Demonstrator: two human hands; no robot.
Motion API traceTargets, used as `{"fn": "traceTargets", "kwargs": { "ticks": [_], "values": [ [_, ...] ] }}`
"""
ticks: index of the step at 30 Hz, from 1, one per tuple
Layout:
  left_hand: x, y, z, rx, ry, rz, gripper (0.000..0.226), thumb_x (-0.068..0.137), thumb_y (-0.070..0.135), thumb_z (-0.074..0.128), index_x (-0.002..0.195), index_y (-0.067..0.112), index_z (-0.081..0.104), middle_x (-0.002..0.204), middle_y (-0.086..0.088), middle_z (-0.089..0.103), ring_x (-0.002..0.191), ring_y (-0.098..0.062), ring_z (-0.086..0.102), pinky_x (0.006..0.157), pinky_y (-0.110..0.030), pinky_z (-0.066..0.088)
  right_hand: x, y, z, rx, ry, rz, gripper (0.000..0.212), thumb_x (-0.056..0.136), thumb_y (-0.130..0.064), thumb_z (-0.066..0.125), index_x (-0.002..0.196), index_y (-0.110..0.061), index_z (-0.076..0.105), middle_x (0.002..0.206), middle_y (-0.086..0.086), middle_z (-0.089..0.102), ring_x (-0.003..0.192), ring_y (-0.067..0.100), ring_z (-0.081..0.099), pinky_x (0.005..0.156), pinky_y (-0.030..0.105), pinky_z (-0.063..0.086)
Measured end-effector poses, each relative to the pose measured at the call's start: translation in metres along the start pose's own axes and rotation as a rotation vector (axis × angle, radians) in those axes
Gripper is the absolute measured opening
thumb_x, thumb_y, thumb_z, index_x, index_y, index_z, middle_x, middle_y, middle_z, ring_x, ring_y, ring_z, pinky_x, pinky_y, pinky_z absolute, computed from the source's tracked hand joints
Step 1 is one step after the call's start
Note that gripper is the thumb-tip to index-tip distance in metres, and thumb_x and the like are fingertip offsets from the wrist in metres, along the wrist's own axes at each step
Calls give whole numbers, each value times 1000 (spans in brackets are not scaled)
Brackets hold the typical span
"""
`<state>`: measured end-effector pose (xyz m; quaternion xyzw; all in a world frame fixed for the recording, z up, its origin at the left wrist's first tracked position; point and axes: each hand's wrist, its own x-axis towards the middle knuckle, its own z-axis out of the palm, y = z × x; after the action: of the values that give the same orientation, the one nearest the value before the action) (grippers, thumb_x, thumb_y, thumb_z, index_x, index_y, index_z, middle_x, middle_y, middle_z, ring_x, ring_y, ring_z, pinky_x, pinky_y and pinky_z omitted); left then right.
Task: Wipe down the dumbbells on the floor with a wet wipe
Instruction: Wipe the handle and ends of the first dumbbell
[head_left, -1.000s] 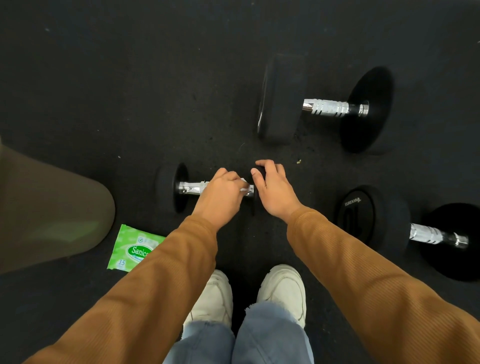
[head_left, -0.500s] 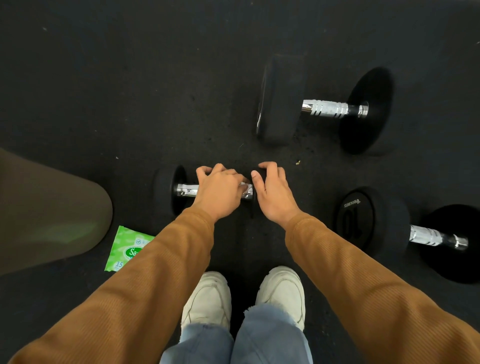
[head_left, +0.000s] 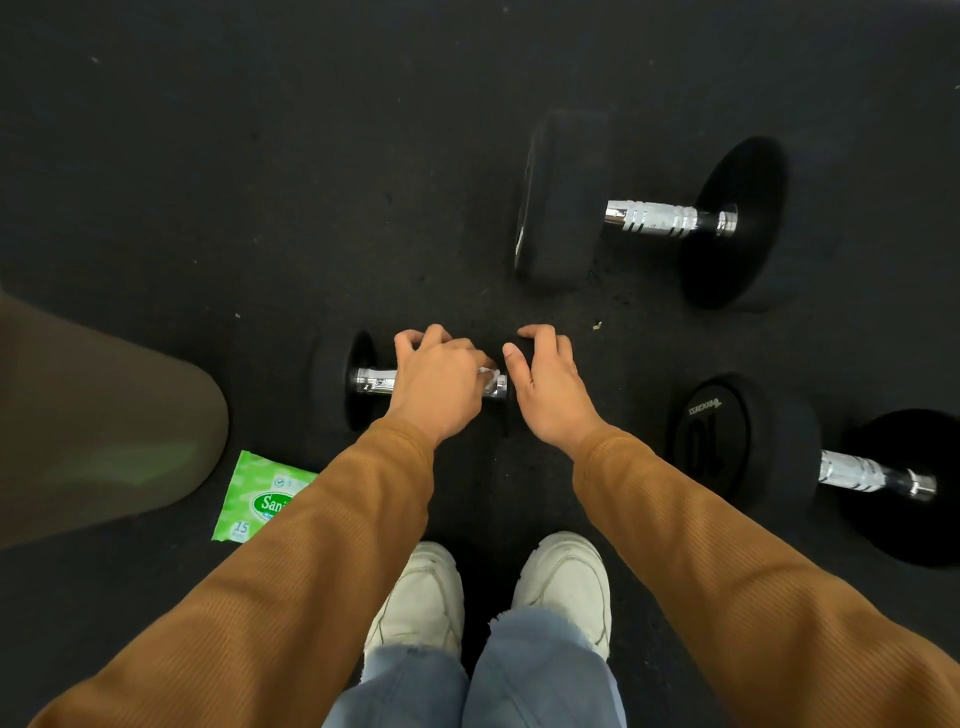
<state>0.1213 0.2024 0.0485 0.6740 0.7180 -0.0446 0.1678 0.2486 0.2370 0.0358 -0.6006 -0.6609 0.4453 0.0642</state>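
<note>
A small black dumbbell (head_left: 366, 382) with a chrome handle lies on the dark floor in front of me. My left hand (head_left: 441, 384) is curled over the handle, and a bit of white wet wipe (head_left: 487, 373) shows at its thumb side. My right hand (head_left: 548, 387) grips the dumbbell's right head, which it mostly hides. A large dumbbell (head_left: 644, 218) lies further away on the right. Another one, marked 10 (head_left: 737, 441), lies at the right edge.
A green wet wipe packet (head_left: 254, 493) lies on the floor to the left, partly under my left sleeve. A brown rounded object (head_left: 93, 415) fills the left edge. My white shoes (head_left: 415, 597) stand just below the small dumbbell.
My left hand has slid a little left along the chrome handle and curled further over it. My right hand stays on the right head.
</note>
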Motion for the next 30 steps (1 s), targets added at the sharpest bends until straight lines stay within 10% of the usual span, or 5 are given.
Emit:
{"fn": "traceTargets", "kwargs": {
  "ticks": [30],
  "values": [
    [-22,-5,15,-179,155,102,28,91,18,56,119,18,61,112,0,61,104,-15,47,94,-25,37,0,-1,-1,21,-2,9,40,98,-36,38,134,-19,33,139,8,33,121,23,44,98,34,42]
  ]
}}
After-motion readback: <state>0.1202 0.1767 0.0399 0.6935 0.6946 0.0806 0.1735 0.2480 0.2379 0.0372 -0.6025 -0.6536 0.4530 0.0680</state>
